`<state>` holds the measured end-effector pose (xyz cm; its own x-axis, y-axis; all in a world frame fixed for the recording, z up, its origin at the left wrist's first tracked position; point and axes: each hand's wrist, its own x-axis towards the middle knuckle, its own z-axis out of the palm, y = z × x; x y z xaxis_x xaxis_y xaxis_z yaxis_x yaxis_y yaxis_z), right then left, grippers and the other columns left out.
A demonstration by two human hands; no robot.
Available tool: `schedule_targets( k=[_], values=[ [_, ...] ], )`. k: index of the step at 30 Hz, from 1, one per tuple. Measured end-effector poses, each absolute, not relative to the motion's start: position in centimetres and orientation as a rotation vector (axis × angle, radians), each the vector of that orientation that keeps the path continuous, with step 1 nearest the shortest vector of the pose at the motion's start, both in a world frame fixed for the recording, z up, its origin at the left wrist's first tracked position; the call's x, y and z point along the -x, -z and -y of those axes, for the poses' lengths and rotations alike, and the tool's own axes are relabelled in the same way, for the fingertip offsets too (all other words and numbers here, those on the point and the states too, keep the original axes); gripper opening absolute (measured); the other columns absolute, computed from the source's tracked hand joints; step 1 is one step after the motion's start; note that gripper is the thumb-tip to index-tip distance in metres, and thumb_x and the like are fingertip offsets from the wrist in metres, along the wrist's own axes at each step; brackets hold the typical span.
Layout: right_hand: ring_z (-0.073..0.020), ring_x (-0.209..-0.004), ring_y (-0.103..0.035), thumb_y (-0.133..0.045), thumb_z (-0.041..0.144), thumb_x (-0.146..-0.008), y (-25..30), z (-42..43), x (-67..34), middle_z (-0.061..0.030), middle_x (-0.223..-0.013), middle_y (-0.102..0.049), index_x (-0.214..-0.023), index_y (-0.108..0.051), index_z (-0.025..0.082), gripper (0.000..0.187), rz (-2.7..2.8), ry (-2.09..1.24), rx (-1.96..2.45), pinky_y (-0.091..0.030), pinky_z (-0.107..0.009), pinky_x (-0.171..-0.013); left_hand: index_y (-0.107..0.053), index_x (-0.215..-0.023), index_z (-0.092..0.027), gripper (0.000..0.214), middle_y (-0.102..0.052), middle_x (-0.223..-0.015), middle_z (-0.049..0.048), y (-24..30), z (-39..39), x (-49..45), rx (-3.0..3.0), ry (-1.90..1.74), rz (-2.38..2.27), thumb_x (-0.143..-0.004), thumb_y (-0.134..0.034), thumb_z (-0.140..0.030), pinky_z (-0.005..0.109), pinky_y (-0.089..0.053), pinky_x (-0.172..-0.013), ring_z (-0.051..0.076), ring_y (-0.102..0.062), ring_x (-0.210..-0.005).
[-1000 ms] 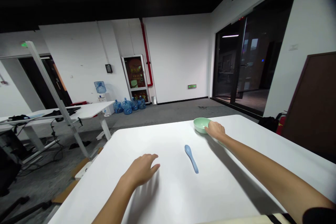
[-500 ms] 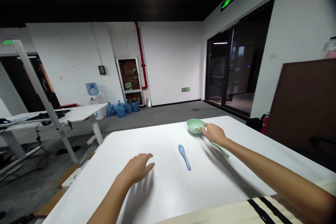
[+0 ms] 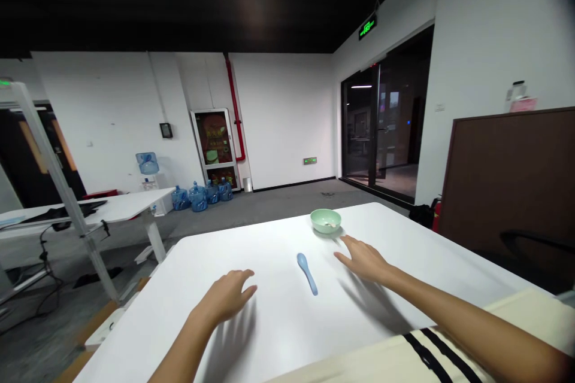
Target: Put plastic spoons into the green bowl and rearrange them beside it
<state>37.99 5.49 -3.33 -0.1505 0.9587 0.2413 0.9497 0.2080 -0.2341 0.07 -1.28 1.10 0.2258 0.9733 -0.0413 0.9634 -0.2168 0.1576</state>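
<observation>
Bowl, green, just right of centre frame near the far edge of white table, with something pale inside, too small to identify. Right hand just below, fingers parted, empty; left hand at lower left, likewise. Between these 2, blue spoon. Could knock the bowl off the edge with a careless right-hand sweep.

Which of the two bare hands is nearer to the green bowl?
The right hand: it is close to the green bowl, while the left hand is farther away, on the other side of the blue spoon.
</observation>
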Motion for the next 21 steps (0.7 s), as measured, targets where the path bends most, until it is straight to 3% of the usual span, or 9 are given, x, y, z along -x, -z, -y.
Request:
schedule_targets(
  k=[21],
  values=[
    [-0.0289, -0.12, -0.055, -0.038, 0.056, -0.091, 3.35, -5.54, -38.42, -0.0129, -0.132, -0.06, -0.132, -0.053, 0.019, 0.056, 2.109, -0.085, 1.809, -0.044, -0.035, -0.091, -0.055, -0.134, -0.025, 0.058, -0.062, -0.132, 0.0103, -0.43, 0.87, 0.29, -2.34, -0.099, -1.858, -0.089, -0.037, -0.057, 0.041, -0.044, -0.098, 0.03, -0.056, -0.121]
  ],
)
